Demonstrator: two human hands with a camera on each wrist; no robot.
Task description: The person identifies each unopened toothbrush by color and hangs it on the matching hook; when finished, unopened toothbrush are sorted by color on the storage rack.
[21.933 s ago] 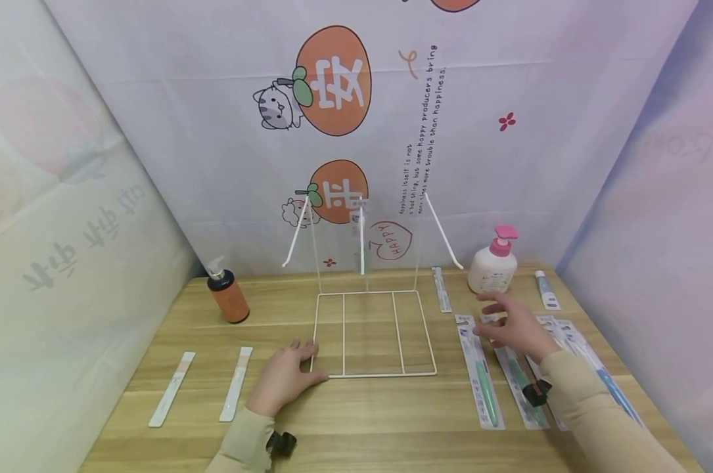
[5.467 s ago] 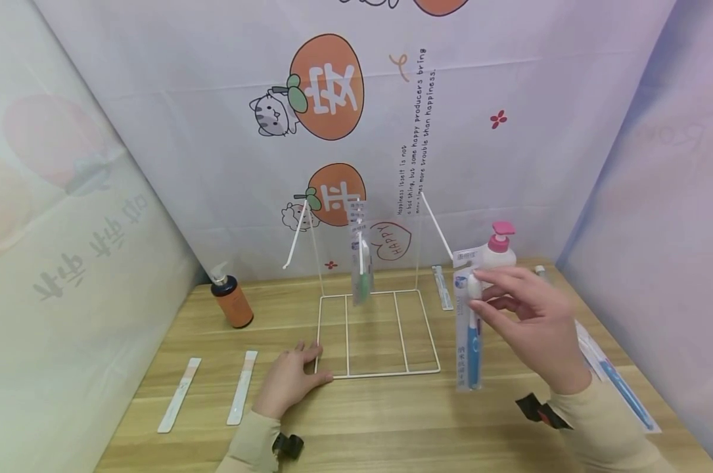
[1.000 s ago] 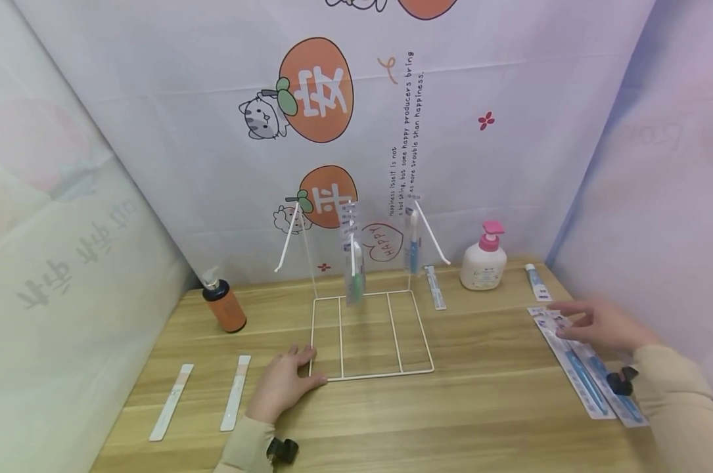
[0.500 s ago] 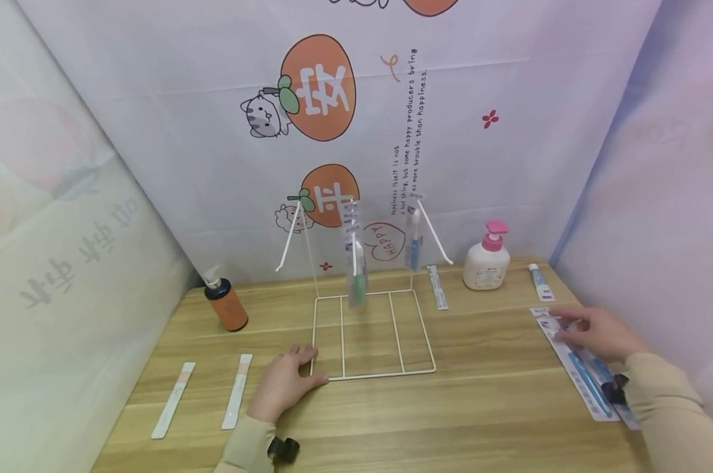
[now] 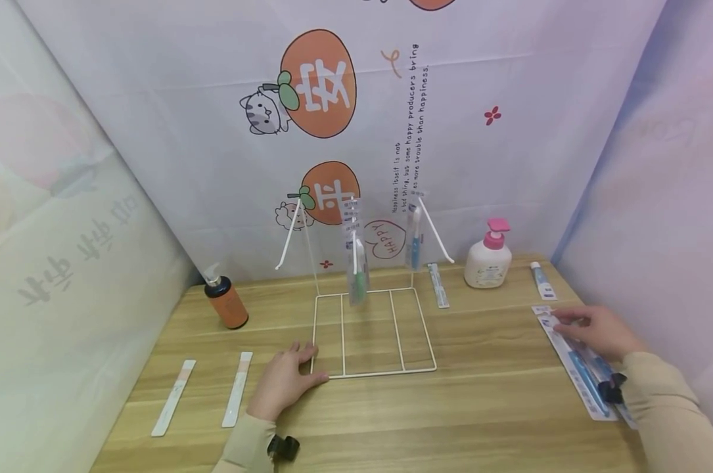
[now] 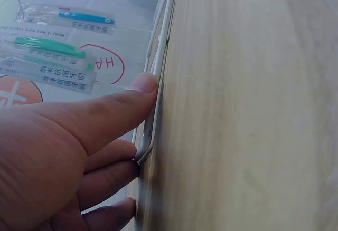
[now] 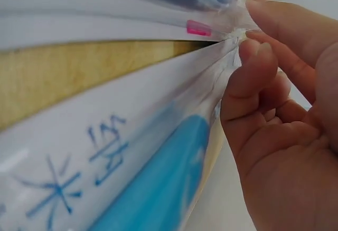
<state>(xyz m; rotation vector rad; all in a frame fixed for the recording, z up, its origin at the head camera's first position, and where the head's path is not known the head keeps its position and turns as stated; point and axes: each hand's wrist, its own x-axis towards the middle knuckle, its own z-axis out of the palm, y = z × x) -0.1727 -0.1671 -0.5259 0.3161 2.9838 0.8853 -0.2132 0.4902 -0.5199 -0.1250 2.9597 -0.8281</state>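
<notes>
The head view shows the right hand [image 5: 601,334] low over the right side of the counter [image 5: 480,407], at the far end of a blue-handled toothbrush pack [image 5: 582,381] lying flat there. A second pack [image 5: 629,416] lies alongside it, partly hidden under the hand and wrist. The pack looks light: a clear plastic front on a thin white backing, probably stiff along the brush and likely to flex at its flat top. The plastic is likely slick, so the thin edge could slide along the counter before it lifts. A good hold seems to be the sides just below the top tab, leaving the hanging slot clear.

In the right wrist view, the thumb and fingers [image 7: 260,57] are bent close together at that end, their tips right at the crinkled plastic; I cannot tell whether the pinch has closed. The rest of the pack runs back from the fingertips toward the person, past the palm.

The left hand [image 5: 286,382] touches the near left corner of the white wire rack [image 5: 343,335], its thumb on the front bar and its other fingers spread around the corner, seemingly to brace it. The rack appears rigid but light enough to shift. Green-handled packs [image 5: 359,282] hang from its middle hook, and another blue-handled one [image 5: 415,246] hangs on the right hook.
</notes>
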